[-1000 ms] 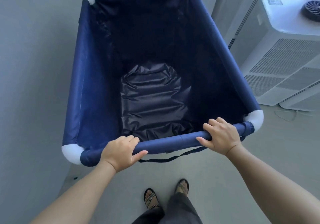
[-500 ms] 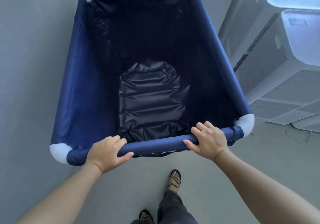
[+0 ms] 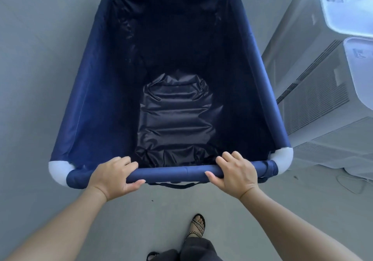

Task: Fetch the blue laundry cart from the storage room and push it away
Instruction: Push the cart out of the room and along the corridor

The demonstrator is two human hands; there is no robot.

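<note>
Pushing is the step in hand: the blue laundry cart (image 3: 171,91) stands on the grey floor (image 3: 30,58) directly ahead of the person, and both hands are wrapped around the padded near rail (image 3: 173,173) that serves as its handle. The left hand (image 3: 115,177) grips the rail toward the white left corner cap (image 3: 57,171), fingers curled over the top and thumb hooked underneath; the right hand (image 3: 236,173) grips it closer to the right corner cap (image 3: 282,159) in the same closed hold. The cart looks empty, with only crumpled dark lining at its bottom. White appliance units (image 3: 327,91) stand just beside the cart's right wall, and a thin cable (image 3: 351,184) lies loose on the floor near their base. The fetching part seems done, so the next move calls for steady forward pressure through both hands, steering slightly left to keep the right rail clear of those units and the wheels off the cable. Compared with a second ago, the units have slid back along the cart's right side, the round vent on top of one is gone from view, and the sandalled right foot (image 3: 197,225) now leads where both feet stood level, so the cart has rolled forward.
</note>
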